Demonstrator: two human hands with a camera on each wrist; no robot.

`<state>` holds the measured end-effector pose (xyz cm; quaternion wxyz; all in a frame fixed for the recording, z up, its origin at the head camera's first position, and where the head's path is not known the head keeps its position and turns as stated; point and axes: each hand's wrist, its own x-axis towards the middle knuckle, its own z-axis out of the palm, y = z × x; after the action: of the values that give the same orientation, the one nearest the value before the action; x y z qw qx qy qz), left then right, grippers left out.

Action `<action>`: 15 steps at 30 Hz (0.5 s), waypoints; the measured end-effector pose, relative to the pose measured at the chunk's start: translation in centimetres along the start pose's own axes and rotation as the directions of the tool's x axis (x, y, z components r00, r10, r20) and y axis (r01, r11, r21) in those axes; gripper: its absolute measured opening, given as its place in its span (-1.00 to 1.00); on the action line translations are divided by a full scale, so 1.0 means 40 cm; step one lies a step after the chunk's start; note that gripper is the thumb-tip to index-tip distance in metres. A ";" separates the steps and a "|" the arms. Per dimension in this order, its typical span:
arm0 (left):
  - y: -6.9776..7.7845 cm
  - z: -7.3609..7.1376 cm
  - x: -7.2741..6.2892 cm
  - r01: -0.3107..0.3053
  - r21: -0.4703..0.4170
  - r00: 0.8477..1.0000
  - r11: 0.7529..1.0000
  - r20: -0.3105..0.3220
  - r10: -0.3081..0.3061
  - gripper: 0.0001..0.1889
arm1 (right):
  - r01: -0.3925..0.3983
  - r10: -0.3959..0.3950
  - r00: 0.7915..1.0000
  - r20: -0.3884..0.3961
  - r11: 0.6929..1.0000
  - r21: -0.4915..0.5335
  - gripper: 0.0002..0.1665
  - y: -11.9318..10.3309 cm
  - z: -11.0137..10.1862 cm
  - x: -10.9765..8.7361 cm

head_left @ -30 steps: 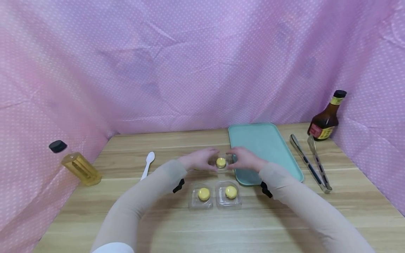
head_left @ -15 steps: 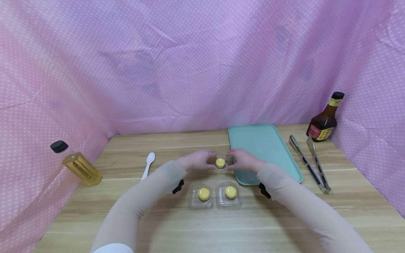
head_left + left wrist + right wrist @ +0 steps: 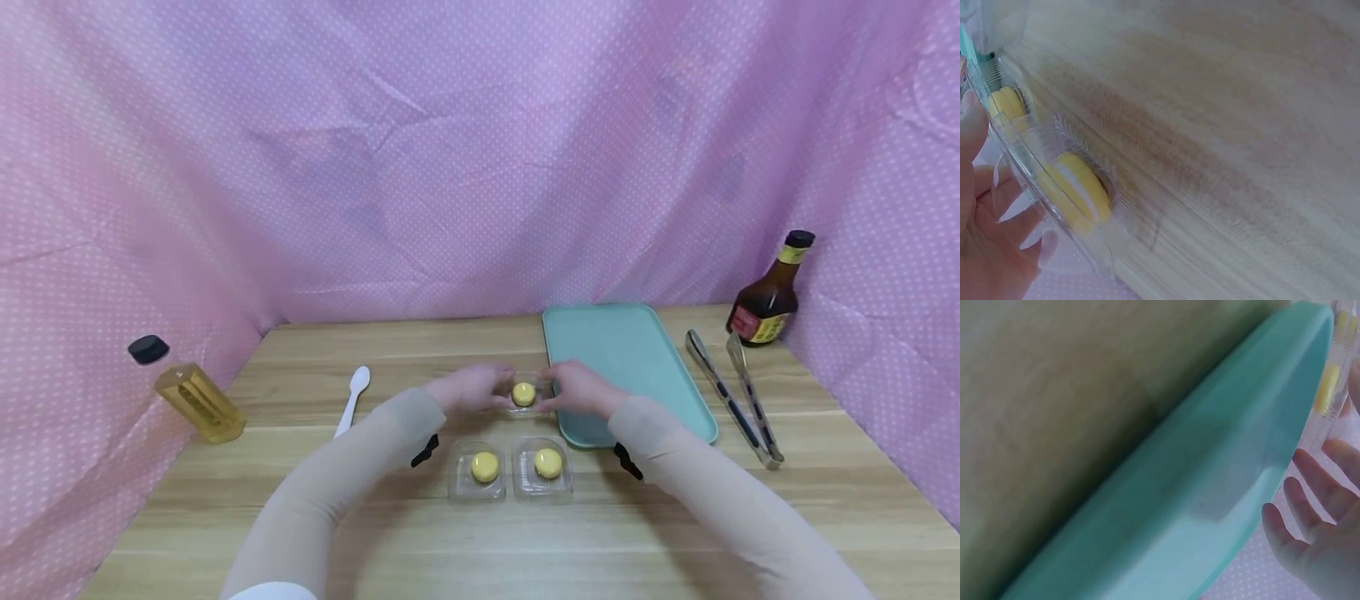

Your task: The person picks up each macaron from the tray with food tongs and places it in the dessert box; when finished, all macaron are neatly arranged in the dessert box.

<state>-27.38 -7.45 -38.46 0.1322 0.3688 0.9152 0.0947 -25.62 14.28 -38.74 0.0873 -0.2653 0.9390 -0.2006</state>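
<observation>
Clear plastic boxes each hold a yellow macaron. In the head view, one back box with its macaron [image 3: 523, 394] sits between my hands. My left hand [image 3: 471, 388] is at its left side, thumb and fingertips right at the edge. My right hand [image 3: 583, 390] is at its right side, over the tray's left edge, with fingers spread and relaxed in the right wrist view. The left wrist view shows a second back box with a macaron [image 3: 1075, 190], which my left hand and sleeve hide from the head view. Two more macarons [image 3: 484, 467] in boxes stand in front.
A green tray [image 3: 626, 337] lies right of the boxes, with metal tongs [image 3: 731, 400] beyond it. A dark sauce bottle [image 3: 767, 300] stands at the back right. On the left are a white spoon [image 3: 358, 381] and a bottle of yellow liquid [image 3: 198, 404]. Polka-dot cloth surrounds the table.
The head view has tilted up a little, so everything sits slightly lower in it. Both hands stay at the sides of the back box, with hardly any movement.
</observation>
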 end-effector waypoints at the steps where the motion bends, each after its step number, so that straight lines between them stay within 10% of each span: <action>1: 0.000 0.001 0.000 0.010 0.013 1.000 1.000 0.003 -0.010 -0.38 | -0.005 0.005 1.000 0.003 1.000 -0.001 -0.25 0.001 0.001 0.001; 9: 0.002 0.004 -0.003 0.048 0.047 0.999 0.998 -0.009 -0.048 -0.36 | -0.044 0.044 0.999 0.001 0.997 0.061 -0.16 0.003 0.001 -0.001; 15: 0.016 -0.021 -0.056 0.154 -0.078 0.966 0.985 -0.197 -0.166 -0.29 | -0.048 0.088 0.982 -0.169 0.973 0.226 -0.20 -0.003 -0.059 -0.061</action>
<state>-25.68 -8.65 -37.11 0.0567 0.2779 0.9472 0.1494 -24.15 16.25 -36.42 0.0387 -0.2026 0.9234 -0.3236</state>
